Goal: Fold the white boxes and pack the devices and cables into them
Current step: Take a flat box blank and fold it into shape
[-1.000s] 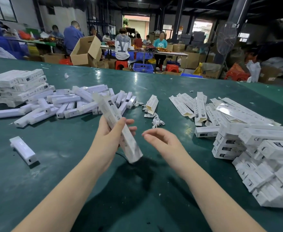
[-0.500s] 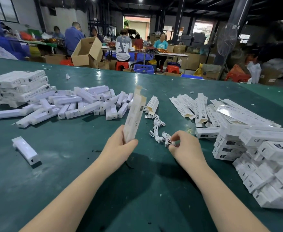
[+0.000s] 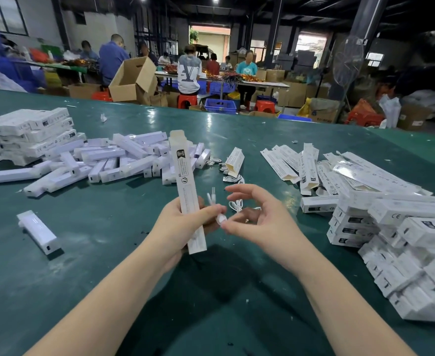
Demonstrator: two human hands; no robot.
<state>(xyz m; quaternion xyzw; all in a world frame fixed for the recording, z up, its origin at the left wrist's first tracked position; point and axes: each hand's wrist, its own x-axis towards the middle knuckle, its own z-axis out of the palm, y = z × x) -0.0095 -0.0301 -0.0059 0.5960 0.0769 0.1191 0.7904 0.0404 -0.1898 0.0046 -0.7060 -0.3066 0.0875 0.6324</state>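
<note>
Both grips are busy above the green table (image 3: 108, 265). The left hand (image 3: 178, 227) is clenched around the lower part of a long white box (image 3: 185, 191), holding it upright and tilted slightly, with its top flap open and the printed side facing the camera. Between that hand's thumb and the box sits a coiled white cable (image 3: 217, 209), its plug end sticking up just right of the box. The right hand (image 3: 260, 219) pinches the same cable bundle at its lower end with thumb and forefinger, the other fingers spread loosely above.

More loose cables (image 3: 233, 179) lie on the table just beyond the hands, beside a small open box (image 3: 235, 161) standing on its end. Farther left is a heap of white devices (image 3: 124, 160), long bars lying across one another, and behind them a stack of closed boxes (image 3: 26, 134). One single device (image 3: 37, 231) lies apart, near the left forearm. To the right, unfolded flat boxes (image 3: 311, 165) fan out on the table, and nearer the camera a large pile of packed boxes (image 3: 404, 242) slopes down toward the table's right edge. Beyond the table, people sit at other tables among cardboard cartons (image 3: 134, 80).
</note>
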